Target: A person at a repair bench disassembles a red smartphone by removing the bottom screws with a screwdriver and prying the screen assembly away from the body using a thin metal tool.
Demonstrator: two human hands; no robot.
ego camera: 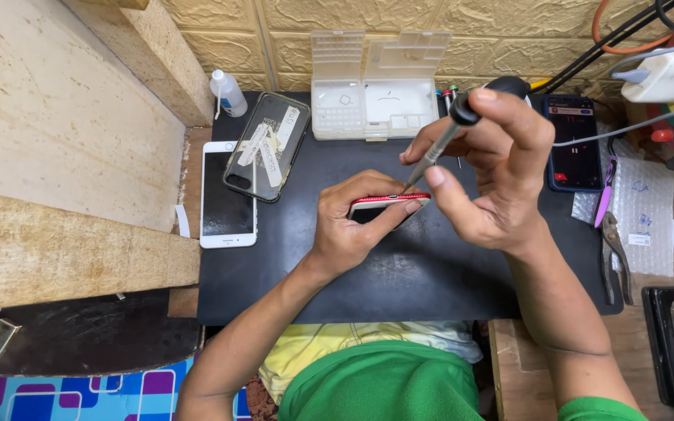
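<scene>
1. Nearest the camera, a red phone is held on edge just above the black mat, roughly mid-table. It's wrapped by the left hand, fingers curled round the back and thumb pressed along the upper edge, so that grip is closed firmly on it.

2. A slim screwdriver is pinched by the right hand, fingertips closed round the shaft and the index finger laid over the black cap. The tip is set against the phone's top edge.

3. For this to go well, the driver probably wants to be kept dead in line with the screw, with light pressure from the cap finger and the phone braced steady, otherwise a tiny head could be stripped pretty easily.

4. Further left, a white phone lies face up, with a clear case overlapping it.

5. At the back, a clear parts box is propped open; the compartments look mostly empty, apart from what might be a small ring, too small to tell.

6. A small white bottle stands beside it, and pliers lie off to the right.
</scene>
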